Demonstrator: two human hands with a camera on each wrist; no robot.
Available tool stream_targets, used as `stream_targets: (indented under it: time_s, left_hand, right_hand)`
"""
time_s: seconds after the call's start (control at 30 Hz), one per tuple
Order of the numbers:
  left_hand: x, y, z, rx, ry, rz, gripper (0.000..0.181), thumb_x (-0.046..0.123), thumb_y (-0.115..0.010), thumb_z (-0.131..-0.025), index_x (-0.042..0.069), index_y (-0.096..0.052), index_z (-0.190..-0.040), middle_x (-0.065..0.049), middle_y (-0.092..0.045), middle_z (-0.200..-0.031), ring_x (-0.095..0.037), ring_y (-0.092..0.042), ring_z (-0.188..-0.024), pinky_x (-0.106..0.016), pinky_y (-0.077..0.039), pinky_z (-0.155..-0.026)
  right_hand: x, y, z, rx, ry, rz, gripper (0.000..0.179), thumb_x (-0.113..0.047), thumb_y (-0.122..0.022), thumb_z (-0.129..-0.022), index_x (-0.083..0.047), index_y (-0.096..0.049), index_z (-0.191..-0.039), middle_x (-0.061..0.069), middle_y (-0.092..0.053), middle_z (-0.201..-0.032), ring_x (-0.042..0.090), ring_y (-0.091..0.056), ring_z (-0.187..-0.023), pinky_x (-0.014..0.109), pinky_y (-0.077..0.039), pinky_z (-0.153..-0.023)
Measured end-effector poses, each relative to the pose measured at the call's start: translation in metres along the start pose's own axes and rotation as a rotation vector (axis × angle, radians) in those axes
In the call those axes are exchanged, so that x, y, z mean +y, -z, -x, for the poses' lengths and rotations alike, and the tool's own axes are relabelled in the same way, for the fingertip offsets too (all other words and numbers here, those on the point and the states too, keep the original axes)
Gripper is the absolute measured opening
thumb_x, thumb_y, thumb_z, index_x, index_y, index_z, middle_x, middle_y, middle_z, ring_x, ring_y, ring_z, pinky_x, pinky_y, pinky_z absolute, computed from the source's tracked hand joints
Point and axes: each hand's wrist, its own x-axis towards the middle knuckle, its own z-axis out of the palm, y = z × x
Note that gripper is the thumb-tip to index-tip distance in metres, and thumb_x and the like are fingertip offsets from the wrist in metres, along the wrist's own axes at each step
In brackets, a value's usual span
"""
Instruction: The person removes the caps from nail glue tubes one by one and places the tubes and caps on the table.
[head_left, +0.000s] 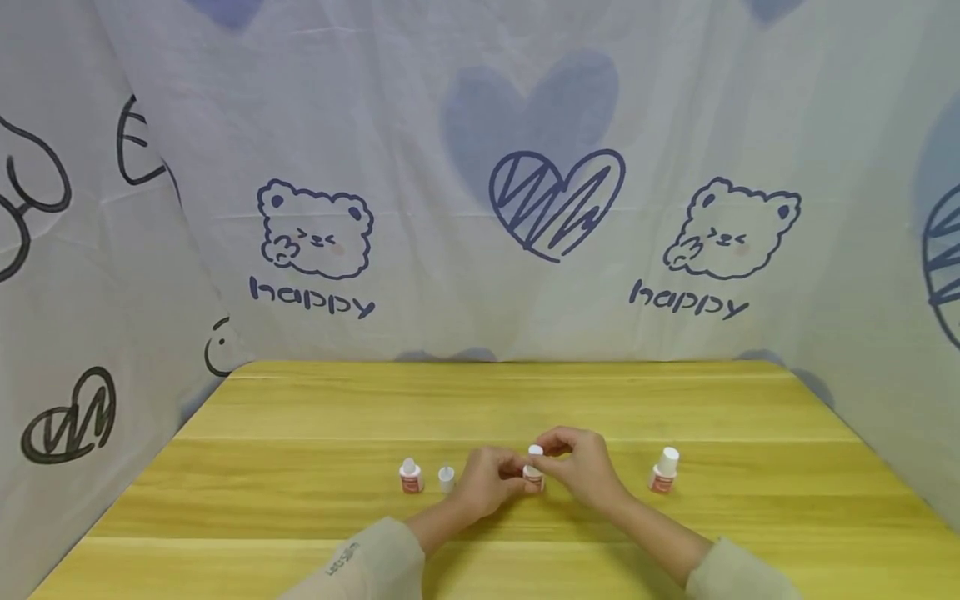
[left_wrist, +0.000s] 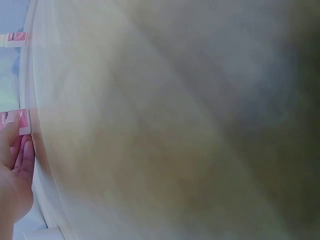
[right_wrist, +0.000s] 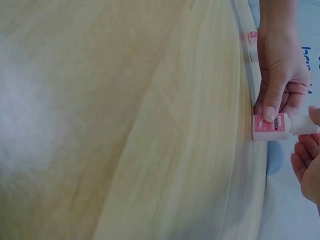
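Near the middle of the table, my left hand (head_left: 487, 482) grips a small white bottle (right_wrist: 270, 127) with a pink-red label. The left thumb lies across the label, and the bottle stands upright. My right hand (head_left: 585, 468) pinches the white cap (head_left: 536, 450) at the top of this bottle between thumb and fingers. In the right wrist view the cap is in line with the bottle's neck. Left of the hands stands a similar bottle (head_left: 410, 477) with its pale nozzle bare. A loose white cap (head_left: 446, 478) sits between that bottle and my left hand.
To the right of my hands a third bottle (head_left: 663, 472) stands with its white cap on. The wooden table (head_left: 315, 408) ends at a pale cloth backdrop (head_left: 435, 275) printed with hearts and bears, and cloth also hangs along both sides.
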Motion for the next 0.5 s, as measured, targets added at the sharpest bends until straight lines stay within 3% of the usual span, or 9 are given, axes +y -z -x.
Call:
stream_targets:
  time_s: [0.5]
  left_hand:
    - [0.0009,0.0009,-0.0002,-0.004,0.013,-0.024,0.016,0.009,-0.075,-0.075,-0.002,-0.072,-0.086,-0.013,-0.072,-0.082,-0.020,-0.068,-0.075,-0.014,-0.051,-0.066]
  right_hand:
    - [-0.0022,0.0066,-0.0037,-0.100,0.037,0.000,0.013,-0.009,-0.073,-0.078,0.002,-0.071,-0.086,0.014,-0.072,-0.085,0.014,-0.065,-0.076,0.023,-0.054,-0.069]
